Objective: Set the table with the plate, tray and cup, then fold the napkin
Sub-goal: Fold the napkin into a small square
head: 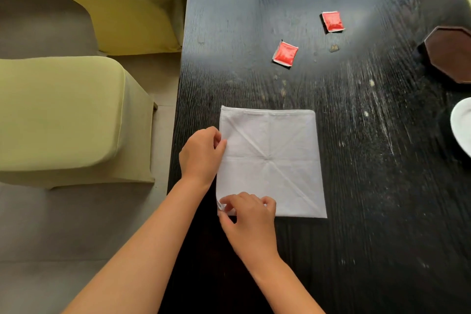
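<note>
A white cloth napkin (275,155) lies flat on the dark wooden table (369,186), spread as a square with crease lines crossing at its middle. My left hand (201,155) pinches the napkin's left edge about halfway up. My right hand (248,219) pinches the near left corner between thumb and fingers. A dark brown octagonal tray (451,53) sits at the right edge of view. Below it, a white plate (462,125) shows only as a sliver. No cup is in view.
Two red sauce packets (285,54) (332,21) lie on the table beyond the napkin. Crumbs and pale streaks mark the tabletop to the right. Two chairs with yellow-green covers (66,115) (122,0) stand along the table's left edge.
</note>
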